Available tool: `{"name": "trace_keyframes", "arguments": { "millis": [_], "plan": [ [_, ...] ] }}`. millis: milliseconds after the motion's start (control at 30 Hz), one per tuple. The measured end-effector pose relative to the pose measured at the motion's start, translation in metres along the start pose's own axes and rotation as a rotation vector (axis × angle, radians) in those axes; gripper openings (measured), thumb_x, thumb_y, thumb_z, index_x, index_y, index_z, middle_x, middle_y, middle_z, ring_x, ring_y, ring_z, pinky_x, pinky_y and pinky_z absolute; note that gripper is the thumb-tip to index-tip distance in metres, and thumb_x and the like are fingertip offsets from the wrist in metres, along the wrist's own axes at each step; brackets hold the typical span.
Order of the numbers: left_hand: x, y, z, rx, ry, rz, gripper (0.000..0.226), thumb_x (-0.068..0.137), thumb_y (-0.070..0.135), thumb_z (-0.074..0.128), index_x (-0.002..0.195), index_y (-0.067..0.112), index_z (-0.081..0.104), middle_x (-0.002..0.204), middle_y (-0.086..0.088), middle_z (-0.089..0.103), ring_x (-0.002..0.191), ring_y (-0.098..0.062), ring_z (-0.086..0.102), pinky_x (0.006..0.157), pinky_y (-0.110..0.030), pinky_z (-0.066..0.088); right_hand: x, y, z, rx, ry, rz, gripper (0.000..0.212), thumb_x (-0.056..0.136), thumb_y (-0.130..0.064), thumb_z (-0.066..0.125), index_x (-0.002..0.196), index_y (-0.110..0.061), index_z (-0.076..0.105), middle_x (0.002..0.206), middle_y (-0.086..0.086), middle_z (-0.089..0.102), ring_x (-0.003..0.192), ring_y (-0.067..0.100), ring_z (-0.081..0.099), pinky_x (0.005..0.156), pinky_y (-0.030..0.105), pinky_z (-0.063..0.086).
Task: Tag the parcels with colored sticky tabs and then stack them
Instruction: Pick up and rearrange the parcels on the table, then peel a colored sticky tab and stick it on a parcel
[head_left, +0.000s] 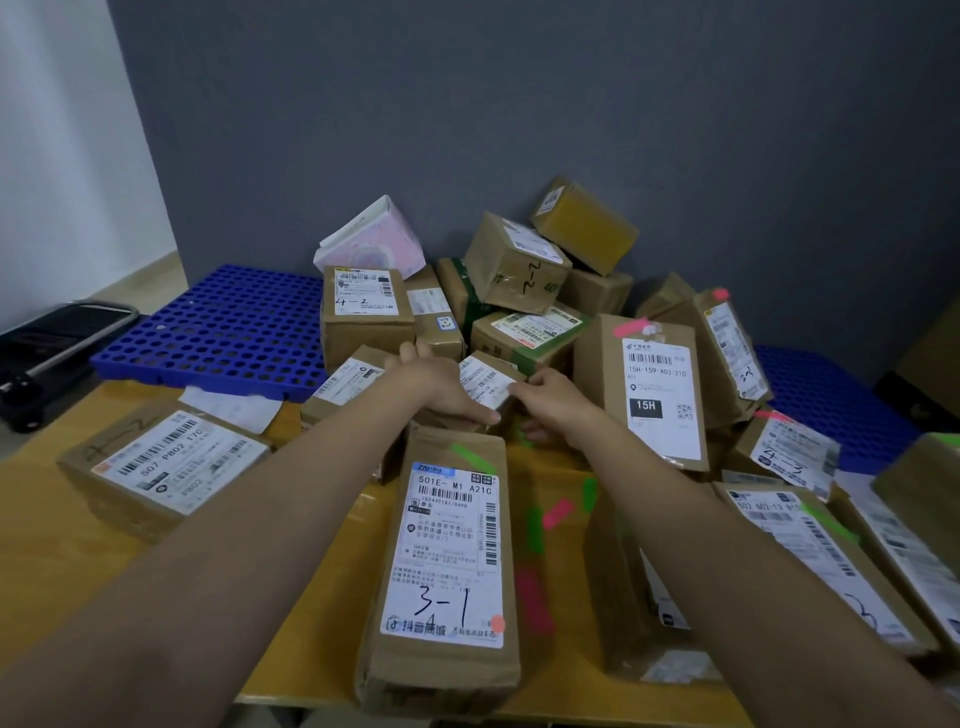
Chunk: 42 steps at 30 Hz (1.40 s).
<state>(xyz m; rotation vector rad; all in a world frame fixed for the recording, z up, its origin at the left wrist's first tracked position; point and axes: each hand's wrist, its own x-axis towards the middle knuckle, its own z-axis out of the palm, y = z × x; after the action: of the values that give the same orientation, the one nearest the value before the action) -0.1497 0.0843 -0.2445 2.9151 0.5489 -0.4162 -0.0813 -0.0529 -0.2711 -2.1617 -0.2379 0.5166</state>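
Note:
Both arms reach forward over the wooden table (62, 561). My left hand (441, 387) and my right hand (550, 402) grip a small brown parcel (488, 382) with a white label, one hand on each side, at the foot of the parcel heap. A long parcel marked "3-1" (447, 561) with a green tab lies in front of me. Loose green and pink sticky tabs (558, 512) lie on the table to its right. An upright parcel marked "15H" (657, 395) carries a pink tab.
A heap of brown parcels (519, 265) leans against the grey wall on blue perforated pallets (223, 327). A flat parcel (166, 467) lies at the left, several tagged parcels (815, 561) at the right. A black cart (47, 343) stands far left.

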Motion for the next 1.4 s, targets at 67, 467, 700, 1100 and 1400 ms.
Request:
{"name": "trace_keyframes", "arguments": {
  "millis": [67, 467, 700, 1100, 1400],
  "plan": [
    [0.001, 0.002, 0.0, -0.003, 0.018, 0.017, 0.095, 0.071, 0.075, 0.057, 0.142, 0.016, 0.035, 0.15, -0.018, 0.022, 0.136, -0.035, 0.019, 0.107, -0.044, 0.023, -0.003, -0.002, -0.005, -0.005, -0.012, -0.008, 0.019, 0.099, -0.027, 0.048, 0.11, -0.014, 0.043, 0.092, 0.003, 0.055, 0.079, 0.019, 0.063, 0.063, 0.029, 0.056],
    [-0.008, 0.011, -0.028, -0.104, 0.135, 0.406, 0.09, 0.075, 0.048, 0.07, 0.147, 0.023, 0.023, 0.141, -0.005, 0.036, 0.132, -0.026, 0.028, 0.107, -0.042, 0.028, -0.036, -0.015, -0.077, -0.811, -0.024, -0.602, 0.097, 0.076, -0.035, 0.077, 0.152, -0.028, 0.018, 0.158, -0.003, 0.017, 0.144, 0.019, 0.012, 0.115, 0.037, 0.016],
    [-0.036, 0.004, -0.024, -0.102, 0.252, 0.417, 0.103, 0.08, 0.047, 0.066, 0.152, 0.021, -0.003, 0.16, 0.001, -0.002, 0.146, -0.022, -0.004, 0.116, -0.041, -0.002, -0.04, -0.01, -0.062, -0.805, 0.019, -0.458, 0.11, 0.068, -0.054, 0.079, 0.152, -0.023, 0.016, 0.153, 0.002, 0.03, 0.135, 0.022, 0.034, 0.105, 0.035, 0.034],
    [-0.089, -0.029, 0.022, -0.199, -0.224, 0.203, 0.126, 0.071, 0.064, 0.067, 0.147, 0.021, -0.023, 0.16, 0.0, -0.003, 0.146, -0.023, 0.013, 0.113, -0.036, 0.026, -0.044, -0.003, -0.034, -1.046, 0.103, -0.338, 0.096, 0.075, -0.072, 0.059, 0.148, -0.019, 0.024, 0.139, 0.013, 0.044, 0.123, 0.031, 0.045, 0.093, 0.038, 0.041],
    [-0.061, -0.021, 0.035, -0.418, 0.098, 0.252, 0.106, 0.078, 0.058, 0.065, 0.152, 0.018, 0.0, 0.159, -0.005, 0.013, 0.144, -0.024, 0.019, 0.113, -0.042, 0.028, -0.054, 0.003, -0.037, -1.049, 0.149, -0.195, 0.089, 0.084, -0.07, 0.047, 0.149, -0.017, 0.019, 0.147, 0.015, 0.032, 0.133, 0.034, 0.035, 0.104, 0.042, 0.033]
  ]
}}
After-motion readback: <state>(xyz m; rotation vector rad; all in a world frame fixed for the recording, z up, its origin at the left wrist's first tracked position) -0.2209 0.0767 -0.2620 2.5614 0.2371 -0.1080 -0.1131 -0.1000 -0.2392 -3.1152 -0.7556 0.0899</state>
